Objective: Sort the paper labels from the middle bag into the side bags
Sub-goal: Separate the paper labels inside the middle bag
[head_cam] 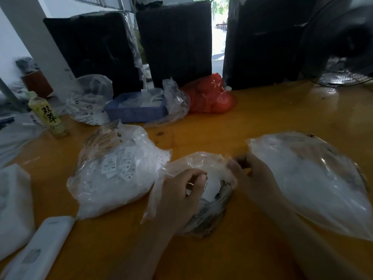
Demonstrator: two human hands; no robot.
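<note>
Clear, crinkled plastic at the centre: small middle bag (203, 190) on the orange-yellow wooden table (282, 114), mouth spread between both hands, white paper labels (212, 187) with dark print stacked inside. Left hand (181, 193) curled over the bag's near-left side, fingertips bent in at the opening, thumb and forefinger close together over the plastic; whether pinching a label or only the film, impossible to tell. Right hand (254, 174) also curled, fingers gripping the bag's right rim, knuckles up, just beside the large clear bag on the right (314, 178). Contents of that right bag washed out to a pale white mass, no single label readable; its far edge cut off by the frame.

Left of centre, bulging clear bag (115, 168) full of white size labels, a few letters legible through the film, touching the middle bag's left edge.

Further out: white oblong device (40, 249) at the near-left corner, partly cut off; white folded packet (14, 203) beside it. Yellow-green drink bottle (48, 116) standing upright at left. Behind, another clear bag of labels (88, 102), blue plastic tray (137, 112) holding white slips and half wrapped in clear film, red plastic bag (212, 98). Black wrapped bundles (175, 43) upright along the back; black fan (341, 47) at right, blurred.
</note>
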